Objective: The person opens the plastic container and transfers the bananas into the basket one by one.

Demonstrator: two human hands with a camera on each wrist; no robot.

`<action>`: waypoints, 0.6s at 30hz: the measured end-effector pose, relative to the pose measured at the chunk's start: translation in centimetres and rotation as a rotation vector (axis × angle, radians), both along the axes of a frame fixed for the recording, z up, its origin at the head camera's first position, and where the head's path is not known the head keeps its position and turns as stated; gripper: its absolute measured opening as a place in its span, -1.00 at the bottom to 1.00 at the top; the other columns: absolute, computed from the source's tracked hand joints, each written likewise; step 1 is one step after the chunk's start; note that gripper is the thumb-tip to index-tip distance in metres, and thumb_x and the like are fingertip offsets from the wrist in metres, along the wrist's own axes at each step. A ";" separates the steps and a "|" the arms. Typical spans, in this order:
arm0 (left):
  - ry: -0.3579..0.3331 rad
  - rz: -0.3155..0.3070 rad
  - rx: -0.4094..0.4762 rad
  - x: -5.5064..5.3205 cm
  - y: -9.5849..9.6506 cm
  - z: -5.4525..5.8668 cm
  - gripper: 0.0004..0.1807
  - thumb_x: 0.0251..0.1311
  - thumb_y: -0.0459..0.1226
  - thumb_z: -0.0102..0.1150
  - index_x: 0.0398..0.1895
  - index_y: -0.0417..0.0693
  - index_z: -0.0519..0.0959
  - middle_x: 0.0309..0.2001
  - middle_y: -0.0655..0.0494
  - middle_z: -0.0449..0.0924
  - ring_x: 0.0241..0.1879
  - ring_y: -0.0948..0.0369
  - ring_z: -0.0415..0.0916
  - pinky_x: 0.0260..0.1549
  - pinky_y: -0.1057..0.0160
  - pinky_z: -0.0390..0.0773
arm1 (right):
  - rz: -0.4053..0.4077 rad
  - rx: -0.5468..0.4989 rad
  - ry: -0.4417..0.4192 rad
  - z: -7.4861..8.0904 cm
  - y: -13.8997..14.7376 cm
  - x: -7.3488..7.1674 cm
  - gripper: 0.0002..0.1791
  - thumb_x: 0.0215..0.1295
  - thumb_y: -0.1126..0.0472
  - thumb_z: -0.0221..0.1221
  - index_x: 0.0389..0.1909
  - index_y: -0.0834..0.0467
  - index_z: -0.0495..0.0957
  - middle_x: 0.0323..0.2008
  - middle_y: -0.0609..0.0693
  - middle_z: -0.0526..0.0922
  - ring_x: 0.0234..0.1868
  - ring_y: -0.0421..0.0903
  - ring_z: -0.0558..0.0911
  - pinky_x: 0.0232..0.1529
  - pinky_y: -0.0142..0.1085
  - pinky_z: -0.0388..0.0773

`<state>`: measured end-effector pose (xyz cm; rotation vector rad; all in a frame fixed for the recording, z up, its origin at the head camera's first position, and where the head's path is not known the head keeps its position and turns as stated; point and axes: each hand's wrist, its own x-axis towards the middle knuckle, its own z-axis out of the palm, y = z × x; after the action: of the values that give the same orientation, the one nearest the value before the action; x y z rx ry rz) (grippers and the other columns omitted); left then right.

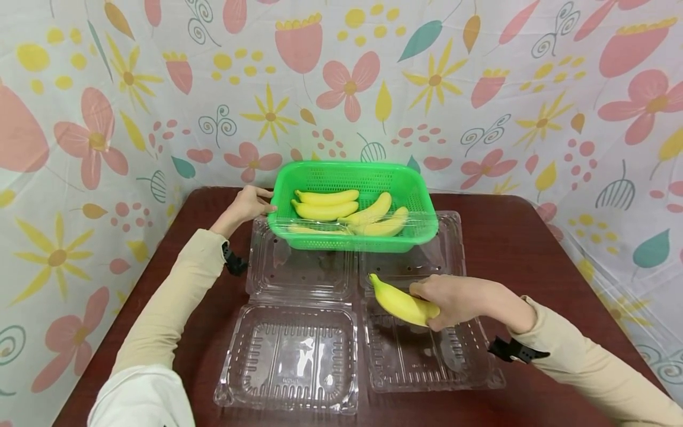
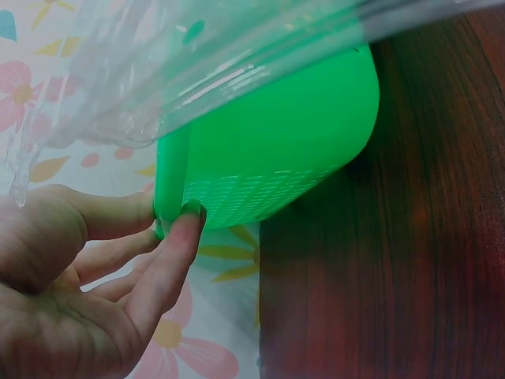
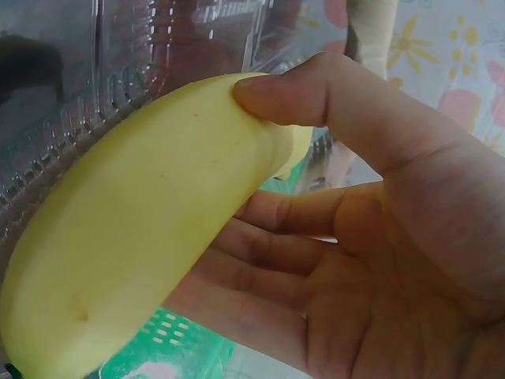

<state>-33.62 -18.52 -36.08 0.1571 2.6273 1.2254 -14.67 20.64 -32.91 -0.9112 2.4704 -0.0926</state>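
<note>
My right hand (image 1: pixel 461 299) holds a yellow banana (image 1: pixel 402 303) by one end, thumb on one side and fingers on the other. The banana is over the right clear plastic clamshell box (image 1: pixel 427 379), its stem end pointing left and away. At the back, my left hand (image 1: pixel 248 204) pinches the left rim of a green plastic basket (image 1: pixel 283 178) between thumb and fingers. Several bananas (image 1: pixel 325 210) lie inside that basket. In the left wrist view the fingertips (image 2: pixel 185 229) touch the basket's edge. The right wrist view shows the held banana (image 3: pixel 150 205) close up.
A second open clear clamshell box (image 1: pixel 293 362) lies on the left of the dark red wooden table (image 1: pixel 533 249). Both hinged lids (image 1: pixel 304 267) reach back to the basket, their far edges overlapping its front. Flower-patterned cloth (image 1: pixel 347 89) hangs behind and on both sides.
</note>
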 end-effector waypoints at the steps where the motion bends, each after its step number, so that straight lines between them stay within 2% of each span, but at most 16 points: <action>1: -0.001 -0.003 -0.002 0.0 0.0 -0.1 -0.46 0.17 -0.30 0.15 0.24 -0.23 0.34 0.00 -0.26 0.53 -0.21 0.04 0.62 -0.28 0.23 0.64 | -0.002 0.003 0.000 0.0 0.0 0.0 -0.71 -0.12 0.21 0.27 -0.38 0.01 0.37 -0.57 -0.19 0.34 -0.58 -0.31 0.29 -0.58 -0.49 0.26; 8: 0.005 0.006 -0.023 -0.1 -0.1 -0.5 -0.47 0.17 -0.29 0.15 0.23 -0.19 0.35 0.00 -0.25 0.53 -0.22 0.05 0.61 -0.32 0.24 0.64 | 0.014 0.000 0.010 0.2 -0.1 -0.1 -0.71 -0.14 0.20 0.27 -0.38 0.00 0.38 -0.57 -0.20 0.33 -0.57 -0.31 0.28 -0.56 -0.48 0.25; 12: 0.014 0.002 -0.020 0.0 0.0 -0.5 -0.47 0.16 -0.30 0.16 0.23 -0.20 0.36 0.00 -0.26 0.53 -0.21 0.03 0.62 -0.32 0.22 0.64 | 0.034 -0.015 0.044 0.4 -0.1 -0.2 -0.70 -0.16 0.19 0.26 -0.39 0.00 0.37 -0.57 -0.20 0.33 -0.56 -0.31 0.28 -0.55 -0.49 0.25; 18: 0.028 -0.003 -0.022 -0.1 0.0 -0.2 -0.47 0.16 -0.30 0.16 0.22 -0.22 0.36 -0.01 -0.28 0.53 -0.19 -0.01 0.61 -0.31 0.21 0.64 | 0.035 -0.039 0.051 0.7 -0.1 -0.5 -0.69 -0.16 0.19 0.27 -0.38 0.00 0.37 -0.54 -0.20 0.33 -0.53 -0.30 0.29 -0.55 -0.49 0.27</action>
<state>-33.68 -18.51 -36.31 0.1759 2.6625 1.2020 -15.15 20.54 -32.19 -0.9843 2.5065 -0.1074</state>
